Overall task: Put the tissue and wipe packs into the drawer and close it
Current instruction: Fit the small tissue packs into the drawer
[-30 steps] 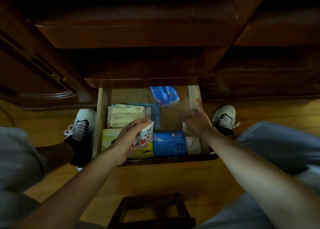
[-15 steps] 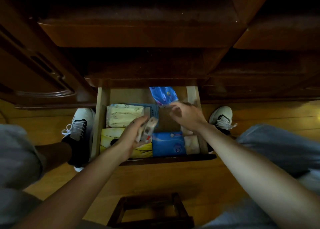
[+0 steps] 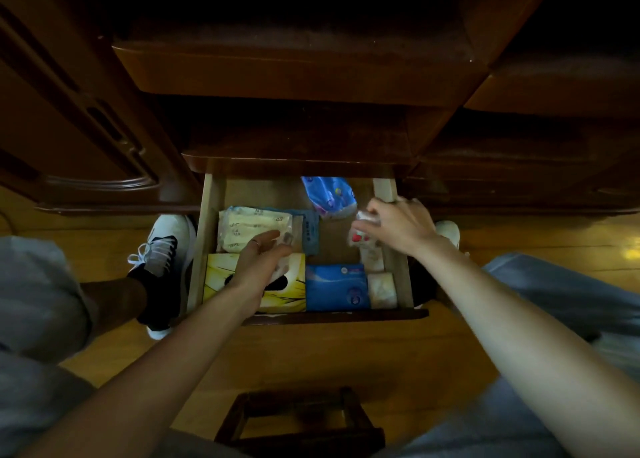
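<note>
Most packs already lie in our open drawer [image 3: 403, 284]; our right hand [image 3: 398, 227] grips one small pack [image 3: 362, 235], left hand [image 3: 263, 263] empty, fingers loose. Closing remains.

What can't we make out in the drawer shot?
- Head view: small white pack with red marks in the right hand is motion-blurred and half covered by fingers.
- Yellow tissue box: the left hand hides its middle.
- Drawer back: hidden under the dark cabinet.
</note>
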Motion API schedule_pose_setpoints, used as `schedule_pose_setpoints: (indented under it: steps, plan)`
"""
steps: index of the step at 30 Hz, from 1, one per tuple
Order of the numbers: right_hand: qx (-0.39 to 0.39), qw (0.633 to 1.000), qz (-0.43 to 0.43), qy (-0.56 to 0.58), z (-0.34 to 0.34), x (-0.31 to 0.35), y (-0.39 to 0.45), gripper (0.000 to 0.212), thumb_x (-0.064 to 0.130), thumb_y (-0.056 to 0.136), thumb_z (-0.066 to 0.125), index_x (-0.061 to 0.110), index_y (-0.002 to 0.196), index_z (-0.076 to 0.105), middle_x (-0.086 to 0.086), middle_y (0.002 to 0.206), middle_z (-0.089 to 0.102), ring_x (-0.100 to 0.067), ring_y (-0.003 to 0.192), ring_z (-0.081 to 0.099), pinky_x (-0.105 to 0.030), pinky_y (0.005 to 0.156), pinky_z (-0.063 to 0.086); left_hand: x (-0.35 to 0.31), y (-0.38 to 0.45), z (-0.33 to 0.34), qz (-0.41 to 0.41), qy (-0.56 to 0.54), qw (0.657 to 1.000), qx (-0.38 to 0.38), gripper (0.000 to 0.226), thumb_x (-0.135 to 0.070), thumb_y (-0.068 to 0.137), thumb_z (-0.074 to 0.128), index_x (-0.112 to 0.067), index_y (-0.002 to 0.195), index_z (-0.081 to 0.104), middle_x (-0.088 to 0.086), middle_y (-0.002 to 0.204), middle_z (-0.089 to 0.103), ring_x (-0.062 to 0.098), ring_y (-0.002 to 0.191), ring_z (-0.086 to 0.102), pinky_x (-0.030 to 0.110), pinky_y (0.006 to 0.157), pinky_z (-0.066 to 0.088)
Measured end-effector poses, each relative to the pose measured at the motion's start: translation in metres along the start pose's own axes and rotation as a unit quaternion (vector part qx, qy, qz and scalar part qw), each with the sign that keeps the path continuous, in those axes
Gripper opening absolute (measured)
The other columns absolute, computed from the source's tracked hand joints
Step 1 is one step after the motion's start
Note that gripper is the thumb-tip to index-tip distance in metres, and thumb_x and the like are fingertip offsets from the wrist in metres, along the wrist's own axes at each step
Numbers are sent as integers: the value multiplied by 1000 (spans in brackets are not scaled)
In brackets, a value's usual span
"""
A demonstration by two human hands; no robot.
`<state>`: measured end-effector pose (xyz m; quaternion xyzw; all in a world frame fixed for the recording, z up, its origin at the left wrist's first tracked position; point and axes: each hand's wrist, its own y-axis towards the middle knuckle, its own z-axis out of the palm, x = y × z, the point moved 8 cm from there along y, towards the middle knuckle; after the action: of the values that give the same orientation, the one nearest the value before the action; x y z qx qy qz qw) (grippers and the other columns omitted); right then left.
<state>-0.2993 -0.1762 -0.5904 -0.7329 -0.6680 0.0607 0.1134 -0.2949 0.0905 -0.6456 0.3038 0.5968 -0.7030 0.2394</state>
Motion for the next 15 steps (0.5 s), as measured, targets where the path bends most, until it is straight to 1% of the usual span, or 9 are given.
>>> schedule_pose_setpoints:
  steps: [2, 3, 4, 6, 7, 8, 10, 12, 15]
  plan:
    - [21, 997, 4, -71, 10, -15, 4, 52, 73, 95, 42, 27, 106, 64, 0, 88, 68, -23, 98, 65, -35, 81, 44, 4, 0, -2, -16, -24, 1000, 10, 31, -13, 89, 73, -22, 116, 63, 6, 125, 66, 22, 111, 66, 35, 91, 57]
    - [38, 995, -2, -93, 18, -16, 7, 50, 70, 96, 42, 27, 109, 65, -2, 95, 70, -24, 108, 62, -38, 87, 45, 6, -1, -1, -20, -22, 999, 18, 29, -13, 88, 74, -22, 115, 64, 6, 123, 67, 22, 109, 68, 35, 90, 57]
    - [55, 991, -11, -121, 28, -16, 9, 49, 67, 98, 41, 27, 113, 65, -4, 107, 71, -26, 119, 56, -42, 96, 41, 7, -2, -1, -23, -18, 999, 25, 28, -14, 88, 74, -22, 114, 65, 5, 121, 68, 22, 107, 69, 35, 90, 57]
    - [89, 979, -25, -183, 48, -12, 13, 50, 64, 100, 35, 30, 117, 68, -6, 129, 66, -31, 135, 42, -50, 113, 24, 9, -3, 0, -25, -11, 999, 35, 28, -15, 88, 75, -23, 114, 66, 5, 119, 69, 24, 107, 70, 34, 88, 58]
    - [109, 972, -28, -208, 58, -10, 14, 52, 64, 100, 34, 32, 114, 71, -6, 133, 64, -33, 139, 39, -55, 119, 12, 9, -4, 0, -24, -5, 999, 37, 30, -17, 87, 76, -23, 115, 67, 5, 118, 70, 24, 106, 70, 34, 87, 58]
    - [129, 964, -30, -229, 67, -10, 14, 50, 64, 100, 35, 34, 111, 73, -3, 133, 64, -33, 140, 38, -58, 122, 2, 9, -4, 0, -23, 1, 999, 40, 32, -19, 87, 77, -23, 117, 67, 5, 117, 70, 23, 106, 71, 33, 87, 59]
    - [158, 953, -29, -258, 80, -11, 14, 36, 58, 99, 47, 36, 110, 73, 1, 132, 64, -32, 142, 38, -63, 120, -10, 8, -5, -1, -22, 4, 999, 40, 36, -20, 86, 77, -23, 121, 66, 5, 117, 71, 23, 107, 70, 35, 90, 58]
    - [173, 948, -28, -267, 86, -11, 15, 25, 50, 96, 57, 34, 106, 73, 2, 132, 65, -31, 143, 37, -65, 118, -13, 8, -4, -2, -25, 0, 999, 37, 35, -19, 87, 76, -23, 121, 66, 5, 117, 71, 23, 108, 70, 38, 93, 57]
    - [171, 950, -37, -259, 93, -12, 19, 22, 48, 96, 58, 31, 99, 73, 2, 134, 65, -29, 144, 38, -66, 119, -10, 10, -2, -3, -31, -2, 999, 36, 36, -19, 87, 76, -23, 122, 66, 5, 116, 72, 22, 106, 71, 38, 93, 58]
